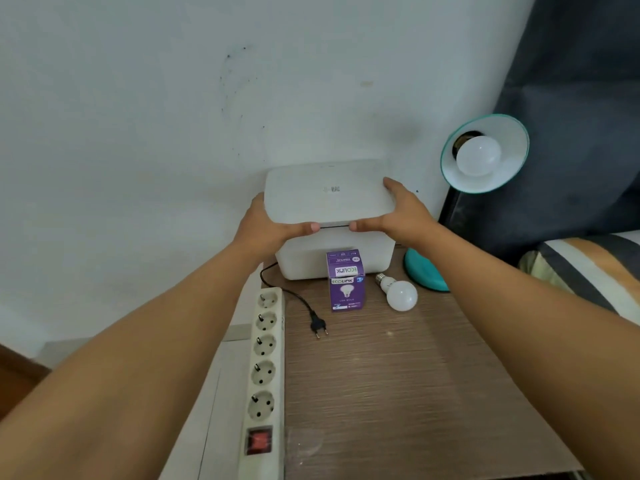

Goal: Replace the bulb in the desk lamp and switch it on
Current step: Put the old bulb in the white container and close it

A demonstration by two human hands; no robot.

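1. Left hand (273, 225) and right hand (398, 216) clamp the white lid (329, 194), one per end.
2. Loose bulb (400, 294) lies below the right hand; its roundness risks rolling.
3. Lamp (485, 154), apparently bulbed, stands right.

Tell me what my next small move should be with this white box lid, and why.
Probably lift the lid clear: both the left hand and right hand grip its edges, and a dark gap shows above the white box. What is inside is hidden.
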